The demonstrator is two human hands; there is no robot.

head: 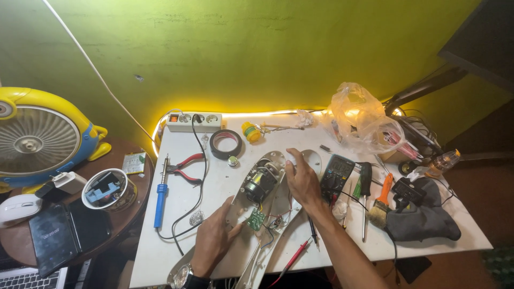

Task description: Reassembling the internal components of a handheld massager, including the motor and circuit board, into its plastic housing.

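Green wall glowing yellow from an LED strip [257,113] running behind a white worktable [428,235]; person is leaning over an opened white appliance shell [267,214] lying at the table's middle front, its dark motor [259,184] and small green circuit board [256,218] showing inside; left hand [213,238] is resting on the shell's lower left edge, fingers together and flat, thumb pointing up along the casing; right hand [303,182] is pressing down on the shell's upper right part, fingers curled and close together, whether pinching anything I cannot tell; black multimeter [336,175] is lying just beside the right hand; blue-handled soldering iron [160,200] and red pliers [184,167] are lying to the left; black tape roll [225,143] is sitting near the white power strip [194,121]; orange-handled brush [381,200] is lying to the right; yellow fan [40,136] is standing on the round side table [21,241].
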